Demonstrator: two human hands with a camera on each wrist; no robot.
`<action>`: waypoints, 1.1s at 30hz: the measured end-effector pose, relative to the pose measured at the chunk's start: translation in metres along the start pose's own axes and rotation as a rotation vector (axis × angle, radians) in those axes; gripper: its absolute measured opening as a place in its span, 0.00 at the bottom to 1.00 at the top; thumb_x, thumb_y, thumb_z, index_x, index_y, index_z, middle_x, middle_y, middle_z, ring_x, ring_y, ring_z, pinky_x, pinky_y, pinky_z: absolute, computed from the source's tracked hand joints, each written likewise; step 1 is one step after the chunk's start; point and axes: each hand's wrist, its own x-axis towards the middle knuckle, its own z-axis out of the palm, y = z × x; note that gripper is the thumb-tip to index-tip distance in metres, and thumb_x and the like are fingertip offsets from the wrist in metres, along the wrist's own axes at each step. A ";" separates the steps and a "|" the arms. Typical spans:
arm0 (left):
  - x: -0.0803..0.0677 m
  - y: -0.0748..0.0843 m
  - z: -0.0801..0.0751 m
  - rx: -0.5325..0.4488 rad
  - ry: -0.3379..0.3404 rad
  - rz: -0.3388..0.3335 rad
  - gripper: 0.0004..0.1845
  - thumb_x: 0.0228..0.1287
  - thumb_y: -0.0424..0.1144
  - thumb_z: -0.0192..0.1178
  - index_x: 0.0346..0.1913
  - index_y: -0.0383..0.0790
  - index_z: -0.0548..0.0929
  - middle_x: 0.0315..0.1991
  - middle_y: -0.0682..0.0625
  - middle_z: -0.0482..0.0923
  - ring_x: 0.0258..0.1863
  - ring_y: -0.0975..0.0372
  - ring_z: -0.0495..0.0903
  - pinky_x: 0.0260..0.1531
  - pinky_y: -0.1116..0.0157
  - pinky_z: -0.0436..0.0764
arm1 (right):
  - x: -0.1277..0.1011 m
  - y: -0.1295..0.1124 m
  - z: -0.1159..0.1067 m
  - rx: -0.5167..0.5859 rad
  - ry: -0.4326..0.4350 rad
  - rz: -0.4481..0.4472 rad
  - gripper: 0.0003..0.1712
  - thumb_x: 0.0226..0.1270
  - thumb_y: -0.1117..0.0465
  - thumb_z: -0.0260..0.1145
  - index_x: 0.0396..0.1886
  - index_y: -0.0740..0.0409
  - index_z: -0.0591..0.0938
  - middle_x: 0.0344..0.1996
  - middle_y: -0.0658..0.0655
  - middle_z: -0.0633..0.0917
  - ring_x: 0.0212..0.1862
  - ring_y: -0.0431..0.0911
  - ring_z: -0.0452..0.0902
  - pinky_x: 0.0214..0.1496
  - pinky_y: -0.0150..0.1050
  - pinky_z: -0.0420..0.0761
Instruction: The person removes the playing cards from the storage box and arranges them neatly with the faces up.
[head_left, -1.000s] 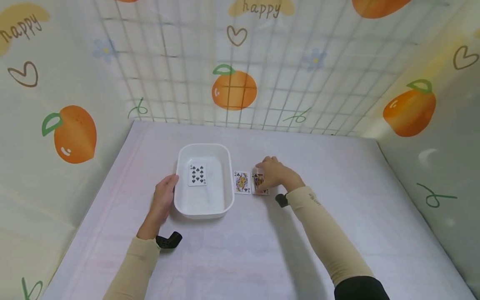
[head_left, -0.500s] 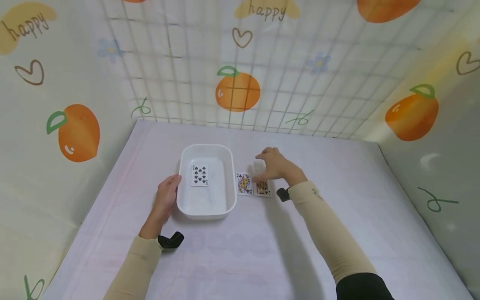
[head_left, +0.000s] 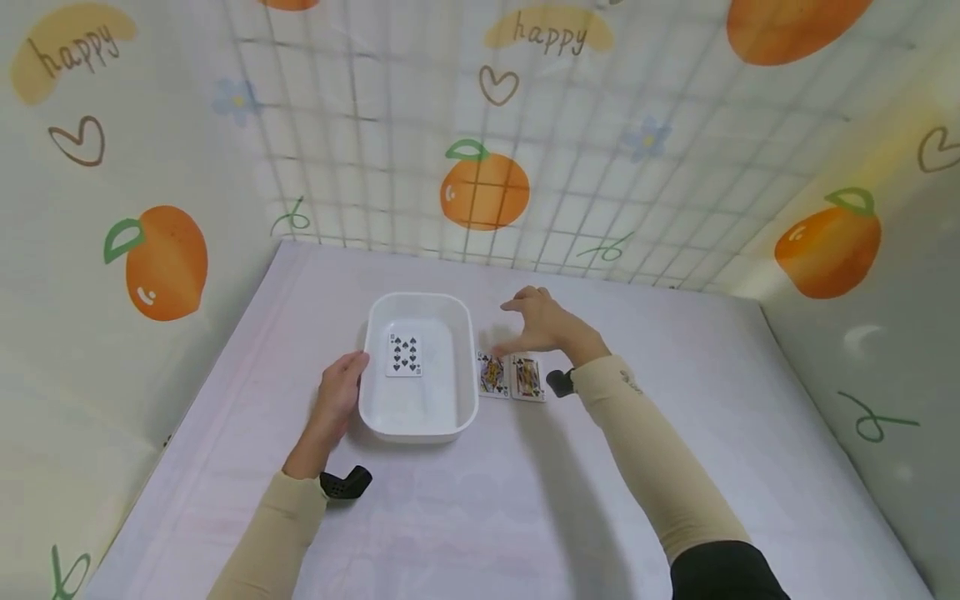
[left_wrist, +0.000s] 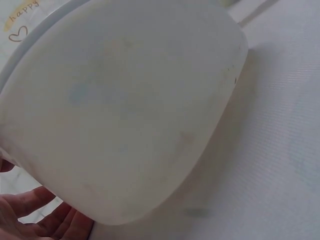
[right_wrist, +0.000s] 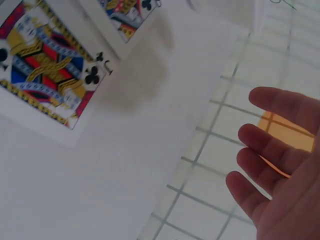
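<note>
My left hand [head_left: 335, 398] rests with relaxed fingers against the side of the white tub [head_left: 417, 417], where a ten of spades [head_left: 404, 354] lies face up, and my right hand [head_left: 543, 325] hovers spread and empty above the two face cards [head_left: 512, 376] just beside the tub. To lift one cleanly I'd press a fingertip on a corner and slide it off its neighbour — they lie edge to edge, flat on the worktop [head_left: 525, 500]. From the left wrist the tub's wall fills the view and hides the cards — the nearer card's suit I can't read.

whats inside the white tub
One playing card, a spade card lying face up on the floor of the white tub. Nothing else shows inside; whatever is under the card is covered.
</note>
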 end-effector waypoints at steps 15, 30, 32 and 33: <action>0.006 0.002 -0.001 -0.035 -0.005 -0.004 0.27 0.77 0.48 0.46 0.69 0.33 0.69 0.66 0.40 0.71 0.67 0.50 0.68 0.67 0.51 0.66 | 0.026 -0.037 -0.001 -0.005 -0.028 -0.037 0.55 0.47 0.32 0.73 0.68 0.62 0.73 0.64 0.66 0.70 0.67 0.61 0.60 0.66 0.62 0.65; 0.009 0.002 -0.003 -0.074 0.002 0.010 0.25 0.78 0.45 0.48 0.67 0.31 0.71 0.66 0.37 0.71 0.66 0.49 0.69 0.66 0.53 0.67 | 0.041 -0.066 0.001 -0.028 -0.030 -0.085 0.55 0.46 0.31 0.74 0.68 0.61 0.73 0.63 0.65 0.72 0.65 0.59 0.62 0.67 0.57 0.66; 0.008 0.002 -0.003 -0.076 -0.002 0.015 0.25 0.78 0.44 0.48 0.67 0.31 0.71 0.65 0.37 0.71 0.66 0.48 0.69 0.66 0.53 0.67 | 0.042 -0.069 0.001 -0.029 -0.037 -0.081 0.55 0.46 0.32 0.74 0.69 0.60 0.73 0.63 0.64 0.71 0.66 0.59 0.62 0.67 0.57 0.66; 0.008 0.002 -0.003 -0.077 -0.003 0.016 0.25 0.77 0.45 0.48 0.67 0.31 0.71 0.65 0.37 0.71 0.66 0.48 0.69 0.66 0.53 0.66 | 0.043 -0.071 0.001 -0.030 -0.040 -0.077 0.55 0.46 0.31 0.74 0.69 0.59 0.73 0.63 0.64 0.71 0.67 0.59 0.61 0.67 0.58 0.66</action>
